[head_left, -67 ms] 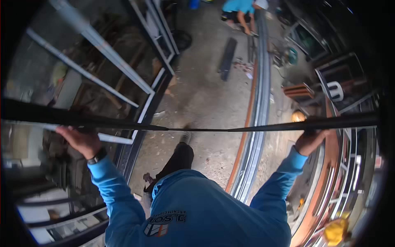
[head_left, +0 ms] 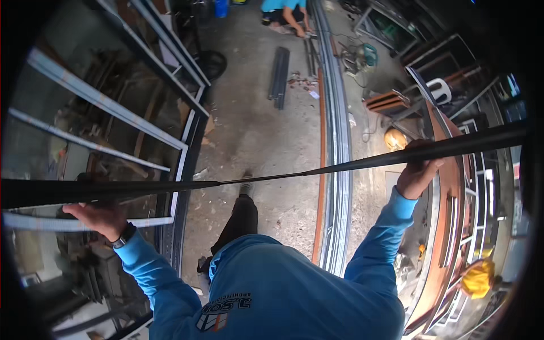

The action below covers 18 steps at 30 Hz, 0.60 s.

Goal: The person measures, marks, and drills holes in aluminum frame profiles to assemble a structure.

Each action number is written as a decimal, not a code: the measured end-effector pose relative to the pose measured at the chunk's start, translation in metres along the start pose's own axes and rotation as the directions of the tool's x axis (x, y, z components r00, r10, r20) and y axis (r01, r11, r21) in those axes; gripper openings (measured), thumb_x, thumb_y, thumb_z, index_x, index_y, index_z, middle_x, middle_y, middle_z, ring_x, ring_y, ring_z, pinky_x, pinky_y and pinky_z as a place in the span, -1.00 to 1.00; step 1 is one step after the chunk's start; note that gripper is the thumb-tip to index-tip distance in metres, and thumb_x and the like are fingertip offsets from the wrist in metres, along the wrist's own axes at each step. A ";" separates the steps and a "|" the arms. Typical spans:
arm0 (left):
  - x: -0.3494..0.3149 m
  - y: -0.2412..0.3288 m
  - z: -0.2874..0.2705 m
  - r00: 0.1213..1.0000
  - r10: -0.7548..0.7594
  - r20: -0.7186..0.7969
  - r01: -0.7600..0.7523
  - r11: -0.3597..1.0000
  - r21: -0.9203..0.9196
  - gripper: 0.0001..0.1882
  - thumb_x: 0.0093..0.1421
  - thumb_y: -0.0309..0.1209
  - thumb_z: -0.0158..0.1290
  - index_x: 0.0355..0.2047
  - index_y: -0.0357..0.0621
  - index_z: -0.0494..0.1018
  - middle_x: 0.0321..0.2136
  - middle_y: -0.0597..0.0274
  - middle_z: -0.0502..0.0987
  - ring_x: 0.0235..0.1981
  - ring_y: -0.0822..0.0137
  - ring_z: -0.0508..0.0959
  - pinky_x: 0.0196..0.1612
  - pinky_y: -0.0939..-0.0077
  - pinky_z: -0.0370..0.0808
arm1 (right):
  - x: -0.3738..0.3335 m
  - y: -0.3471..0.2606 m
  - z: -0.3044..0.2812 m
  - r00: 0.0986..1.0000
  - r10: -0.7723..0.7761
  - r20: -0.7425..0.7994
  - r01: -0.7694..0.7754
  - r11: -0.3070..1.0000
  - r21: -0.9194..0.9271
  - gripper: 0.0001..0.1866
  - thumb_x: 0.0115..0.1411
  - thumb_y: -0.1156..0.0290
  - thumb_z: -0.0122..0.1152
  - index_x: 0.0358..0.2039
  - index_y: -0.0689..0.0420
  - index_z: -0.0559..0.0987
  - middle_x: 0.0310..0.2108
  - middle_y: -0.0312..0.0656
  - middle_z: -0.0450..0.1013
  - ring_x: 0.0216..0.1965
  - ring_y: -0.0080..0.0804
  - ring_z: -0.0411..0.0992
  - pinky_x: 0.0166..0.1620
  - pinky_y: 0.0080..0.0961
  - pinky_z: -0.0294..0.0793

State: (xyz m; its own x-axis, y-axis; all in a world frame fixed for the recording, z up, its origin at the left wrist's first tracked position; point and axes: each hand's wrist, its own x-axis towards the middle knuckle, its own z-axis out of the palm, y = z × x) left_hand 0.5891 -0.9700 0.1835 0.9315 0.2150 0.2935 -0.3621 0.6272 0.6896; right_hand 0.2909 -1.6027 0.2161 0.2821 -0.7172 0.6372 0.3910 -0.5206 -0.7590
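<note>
A long dark frame-like piece [head_left: 362, 161] spans the whole view in front of my chest, seen nearly edge-on, so its full shape is hidden. It tilts, with the right end higher in the picture. My left hand [head_left: 105, 218] grips it from beneath near the left end, its fingers partly hidden behind the dark edge. Near the other end my right hand [head_left: 418, 174] is wrapped round it, palm below. Between the two hands the piece narrows to a thin line over the floor.
Framed panels with pale bars [head_left: 107, 105] lean at the left. Long metal profiles [head_left: 337, 187] run along the floor on the right. Dark bars [head_left: 279, 76] lie ahead, near a crouching co-worker in blue [head_left: 283, 11]. Another person in yellow [head_left: 477, 279] is at lower right, beside stacked frames [head_left: 453, 226].
The dark piece has tipped, its right end rising and its left end dropping in the picture. Both hands keep their hold. The surroundings have shifted left as my view turned.
</note>
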 end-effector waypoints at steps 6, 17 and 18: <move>0.128 -0.189 0.155 0.999 -0.021 0.047 0.019 0.999 0.034 -0.24 0.42 0.41 -0.05 0.15 -0.01 0.58 -0.06 0.10 0.69 -0.10 0.10 0.67 0.01 0.13 0.62 | 0.097 0.020 0.006 0.992 -0.070 -0.102 0.047 0.977 -0.207 -0.26 0.46 -0.42 -0.01 -0.05 0.13 0.56 -0.22 -0.14 0.55 -0.20 -0.37 0.48 -0.07 -0.39 0.45; 0.235 -0.516 0.581 0.735 -0.091 0.672 0.244 0.960 -0.137 -0.27 0.43 0.44 -0.12 -0.15 0.00 0.58 -0.16 0.07 0.65 -0.26 0.13 0.60 -0.15 0.15 0.50 | 0.221 0.092 -0.117 0.856 -0.286 -0.431 0.095 0.906 -0.412 -0.15 0.41 -0.51 -0.08 0.04 0.13 0.61 -0.17 -0.10 0.57 -0.23 -0.30 0.52 -0.15 -0.32 0.53; 0.237 -0.544 0.616 0.713 -0.106 0.693 0.280 0.949 -0.143 -0.26 0.42 0.45 -0.12 -0.14 -0.01 0.58 -0.15 0.07 0.65 -0.26 0.13 0.60 -0.15 0.15 0.51 | 0.233 0.105 -0.125 0.850 -0.315 -0.422 0.094 0.879 -0.467 -0.15 0.42 -0.51 -0.09 0.04 0.13 0.62 -0.17 -0.09 0.57 -0.22 -0.28 0.53 -0.15 -0.31 0.54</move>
State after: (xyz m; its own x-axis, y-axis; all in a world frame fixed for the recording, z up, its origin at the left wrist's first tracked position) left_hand 0.9845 -1.7214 0.2854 0.6774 -0.4320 0.5954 -0.0783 0.7625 0.6423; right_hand 0.2878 -1.8820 0.2682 -0.2530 -0.6416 0.7241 -0.0388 -0.7412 -0.6702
